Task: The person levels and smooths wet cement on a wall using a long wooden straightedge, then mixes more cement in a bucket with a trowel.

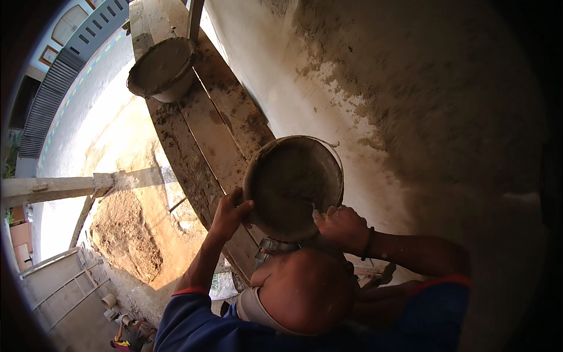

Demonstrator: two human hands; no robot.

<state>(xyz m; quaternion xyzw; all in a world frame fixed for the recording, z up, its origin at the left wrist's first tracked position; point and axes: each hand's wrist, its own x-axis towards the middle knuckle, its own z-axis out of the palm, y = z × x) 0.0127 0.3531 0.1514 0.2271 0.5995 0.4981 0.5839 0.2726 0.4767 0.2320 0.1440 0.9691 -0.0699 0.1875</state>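
A round bucket (255, 176) of wet grey mortar (290, 176) stands on the planks in front of me, its thin wire handle lying against the right side. My left hand (230, 216) grips its left rim, thumb on top and fingers around the outer wall. Over the right side of the near rim, my right hand (343, 227) is closed. A short metal shank of what looks like a trowel (314, 206) shows at its fingers and runs into the mortar. The blade is mostly sunk or too dark to make out.
The mortar-stained plank scaffold (205, 138) runs away to the far left. Another mortar-filled bucket (170, 85) stands farther along it. A partly plastered wall (375, 100) rises on the right. Below left are a sand heap (126, 234), a wooden beam (50, 189) and another person (132, 334).
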